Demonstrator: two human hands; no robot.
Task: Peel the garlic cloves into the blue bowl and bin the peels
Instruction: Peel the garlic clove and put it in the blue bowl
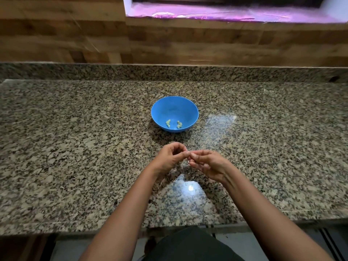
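A blue bowl (174,113) stands on the granite counter with several pale peeled garlic cloves (174,124) lying in its bottom. In front of it, above the counter, my left hand (169,159) and my right hand (207,163) meet fingertip to fingertip. Both pinch one small garlic clove (188,153) between thumbs and fingers. The clove is almost wholly hidden by the fingers. A thin scrap of peel (185,162) hangs or lies just below the fingertips. No bin is in view.
The speckled granite counter (75,147) runs left and right, with a low granite upstand and a wooden wall behind. A window ledge with a pink sheet (226,13) sits at the top. The counter's front edge is near my body.
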